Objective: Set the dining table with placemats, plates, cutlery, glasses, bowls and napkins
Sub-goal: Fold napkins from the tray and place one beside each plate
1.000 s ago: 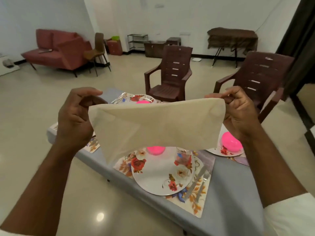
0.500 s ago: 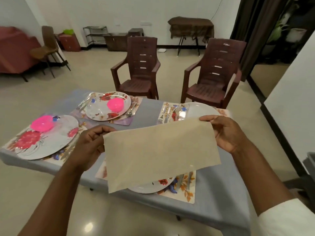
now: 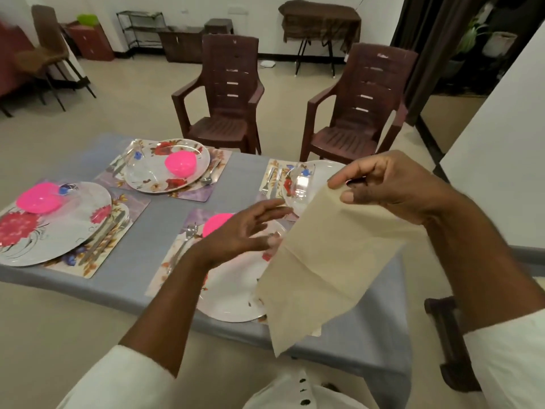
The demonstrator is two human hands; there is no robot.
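Note:
A beige napkin hangs from my right hand, which pinches its top corner above the near right of the grey table. My left hand is beside the napkin's left edge with fingers spread, holding nothing. Under it lies the near plate on a floral placemat, with a pink bowl and a spoon. Three other settings show: a far-left plate with pink bowl, a middle plate with pink bowl, and a far-right plate with a glass.
Two brown plastic chairs stand behind the table. A dark stool or frame sits on the floor at the right, next to a white wall. Shelves, a small draped table and a red sofa line the back of the room.
My left hand has let go of the napkin, which now hangs from my right hand alone and has swung right. The view has moved closer over the table.

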